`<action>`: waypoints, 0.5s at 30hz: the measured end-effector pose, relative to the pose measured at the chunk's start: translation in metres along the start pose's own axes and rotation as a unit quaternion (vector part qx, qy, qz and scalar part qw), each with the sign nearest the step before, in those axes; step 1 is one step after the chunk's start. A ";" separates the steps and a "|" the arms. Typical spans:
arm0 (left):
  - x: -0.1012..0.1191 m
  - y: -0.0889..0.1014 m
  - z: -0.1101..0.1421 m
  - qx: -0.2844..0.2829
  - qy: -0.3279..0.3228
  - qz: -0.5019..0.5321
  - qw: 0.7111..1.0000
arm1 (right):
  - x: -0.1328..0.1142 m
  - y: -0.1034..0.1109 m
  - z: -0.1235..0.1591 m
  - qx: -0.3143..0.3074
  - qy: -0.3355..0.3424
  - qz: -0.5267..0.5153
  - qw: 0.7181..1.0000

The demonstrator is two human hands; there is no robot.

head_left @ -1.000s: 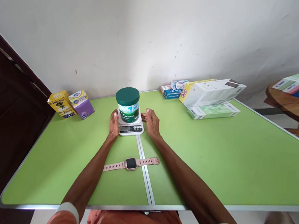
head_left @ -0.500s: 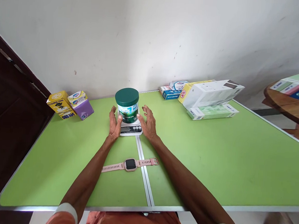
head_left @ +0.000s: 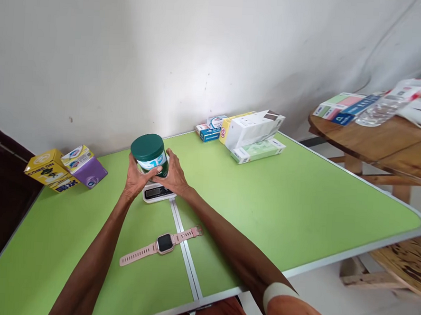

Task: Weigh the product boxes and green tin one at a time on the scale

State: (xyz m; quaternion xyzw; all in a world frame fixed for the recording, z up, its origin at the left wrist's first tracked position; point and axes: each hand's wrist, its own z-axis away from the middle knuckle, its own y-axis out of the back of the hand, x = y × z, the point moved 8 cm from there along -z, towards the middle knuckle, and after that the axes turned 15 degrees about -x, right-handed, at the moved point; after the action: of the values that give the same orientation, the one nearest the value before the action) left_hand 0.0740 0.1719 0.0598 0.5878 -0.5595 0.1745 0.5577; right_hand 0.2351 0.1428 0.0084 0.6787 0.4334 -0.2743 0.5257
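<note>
A green plastic tub (head_left: 148, 149) with a dark green lid is gripped from both sides. My left hand (head_left: 136, 177) wraps its left side, the thumb lying across the front. Round the right side curls my right hand (head_left: 175, 174), its thumb also at the front. Behind and below the tub, a white kitchen scale (head_left: 154, 192) shows its display and buttons; whether the tub still touches its platform is hidden by my hands. Between my forearms a pink smartwatch (head_left: 165, 243) lies with its strap stretched out flat.
On the green table (head_left: 235, 216), a yellow box (head_left: 51, 169) and a purple box (head_left: 88, 169) stand at left. A white box (head_left: 257, 129) rests on a green box (head_left: 259, 152) at the back. Right, a wooden table (head_left: 372, 139) holds a plastic bottle (head_left: 380, 111).
Both hands have closed from beside the tub onto its sides. The tub seems raised a little from the scale. The view has turned to the right, showing more of the wooden table.
</note>
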 end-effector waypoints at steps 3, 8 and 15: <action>0.001 -0.002 -0.004 0.001 0.026 -0.011 1.000 | -0.008 -0.002 -0.005 -0.006 0.000 -0.015 1.000; 0.021 -0.005 -0.008 0.022 0.042 -0.043 0.998 | -0.014 0.011 -0.003 0.034 0.006 -0.044 0.998; 0.080 -0.070 -0.022 -0.048 -0.048 -0.005 0.998 | -0.001 0.088 0.040 0.124 0.023 0.005 0.992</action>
State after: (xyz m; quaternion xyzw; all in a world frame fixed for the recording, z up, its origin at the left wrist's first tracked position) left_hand 0.1680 0.1363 0.1012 0.5712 -0.5904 0.1161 0.5583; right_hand 0.3153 0.0978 0.0389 0.7468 0.4047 -0.3080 0.4285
